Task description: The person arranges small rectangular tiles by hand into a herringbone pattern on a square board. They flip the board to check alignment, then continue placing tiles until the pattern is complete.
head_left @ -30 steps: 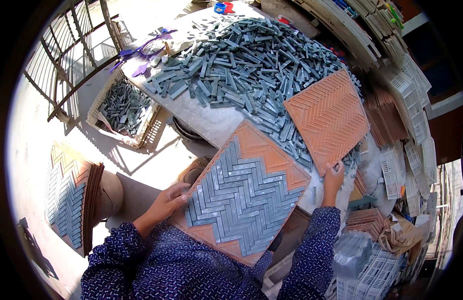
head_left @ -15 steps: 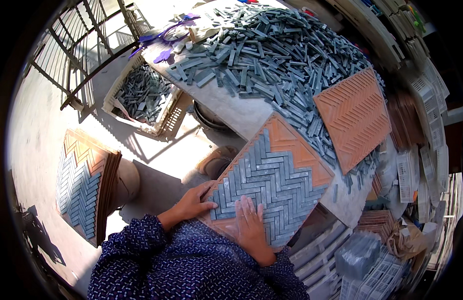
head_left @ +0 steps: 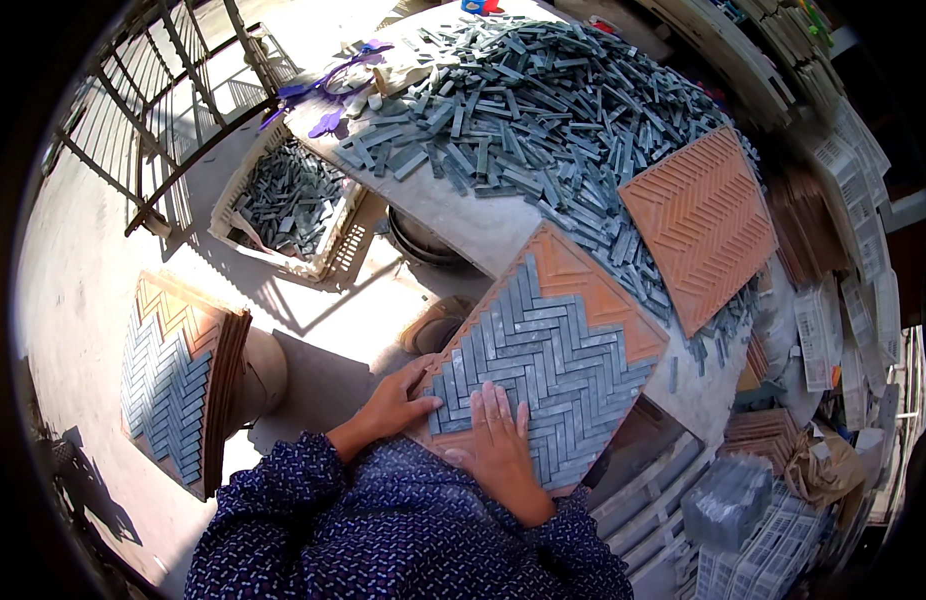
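Note:
An orange mould tray lies tilted like a diamond before me, its near part over my lap and its far corner by the table. Narrow grey stone strips fill most of its grooves in a herringbone pattern; the far corner and right-hand far edge show bare orange. My left hand grips the tray's left edge, thumb on top and the fingers partly hidden. Flat on the strips near the close edge rests my right hand, fingers stretched out, holding nothing.
Loose grey strips are heaped on the table. A grooved orange tray leans on the heap. Left stand a crate of strips and a stack of filled trays. White crates and a plastic-wrapped bundle lie lower right.
My right hand stays flat on the strips, shifted only slightly. My left hand keeps its hold on the tray edge. The whole view has moved a little.

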A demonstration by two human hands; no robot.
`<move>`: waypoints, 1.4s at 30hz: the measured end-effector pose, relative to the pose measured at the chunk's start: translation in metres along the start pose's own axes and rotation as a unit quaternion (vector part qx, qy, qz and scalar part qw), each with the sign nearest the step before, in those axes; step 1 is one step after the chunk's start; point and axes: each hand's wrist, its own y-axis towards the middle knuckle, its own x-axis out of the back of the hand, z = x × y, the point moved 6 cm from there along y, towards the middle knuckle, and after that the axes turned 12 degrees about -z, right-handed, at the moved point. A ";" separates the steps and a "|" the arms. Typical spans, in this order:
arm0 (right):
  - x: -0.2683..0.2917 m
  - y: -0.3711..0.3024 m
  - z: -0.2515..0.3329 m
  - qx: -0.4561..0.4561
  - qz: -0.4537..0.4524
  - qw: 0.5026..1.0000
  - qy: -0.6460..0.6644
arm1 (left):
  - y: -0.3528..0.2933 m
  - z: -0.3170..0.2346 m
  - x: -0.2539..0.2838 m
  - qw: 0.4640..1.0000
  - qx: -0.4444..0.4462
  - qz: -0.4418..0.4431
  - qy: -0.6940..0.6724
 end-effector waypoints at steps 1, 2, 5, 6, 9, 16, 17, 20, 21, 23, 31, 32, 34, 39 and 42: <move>0.000 -0.002 -0.001 -0.006 -0.002 1.000 0.004 | -0.002 -0.003 0.001 0.999 -0.026 -0.016 0.019; 0.005 -0.001 -0.008 -0.022 -0.023 0.999 0.014 | -0.005 -0.013 0.000 0.997 -0.052 -0.031 0.037; 0.030 0.000 -0.042 -0.078 -0.081 0.993 0.042 | -0.014 -0.044 -0.014 0.929 -0.218 -0.046 0.297; 0.040 0.000 -0.053 -0.102 -0.096 0.989 0.051 | -0.018 -0.051 -0.022 0.866 -0.284 -0.047 0.410; 0.056 -0.008 -0.075 -0.154 -0.129 0.976 0.088 | -0.017 -0.059 -0.055 0.835 -0.291 0.010 0.467; 0.083 -0.022 -0.092 -0.183 -0.166 0.955 0.162 | 0.018 -0.084 -0.097 0.794 -0.309 -0.004 0.523; 0.087 -0.025 -0.097 -0.184 -0.175 0.954 0.161 | 0.019 -0.086 -0.101 0.795 -0.309 -0.006 0.522; 0.103 -0.033 -0.111 -0.183 -0.201 0.948 0.169 | 0.020 -0.089 -0.112 0.792 -0.306 -0.005 0.528; 0.110 -0.036 -0.114 -0.183 -0.208 0.945 0.176 | 0.019 -0.094 -0.115 0.798 -0.300 -0.003 0.522; 0.120 -0.040 -0.119 -0.181 -0.219 0.941 0.186 | 0.017 -0.106 -0.122 0.801 -0.296 -0.003 0.520; 0.136 -0.052 -0.130 -0.172 -0.259 0.930 0.194 | 0.021 -0.115 -0.157 0.760 -0.337 0.049 0.554; 0.139 -0.055 -0.133 -0.177 -0.262 0.929 0.192 | 0.021 -0.116 -0.159 0.756 -0.346 0.049 0.553; 0.142 -0.061 -0.137 -0.187 -0.268 0.926 0.188 | 0.019 -0.115 -0.159 0.755 -0.345 0.039 0.557; 0.151 -0.071 -0.136 -0.179 -0.271 0.924 0.202 | 0.014 -0.114 -0.165 0.743 -0.354 0.025 0.568; 0.147 -0.073 -0.131 -0.177 -0.273 0.927 0.188 | 0.013 -0.115 -0.162 0.753 -0.352 0.027 0.555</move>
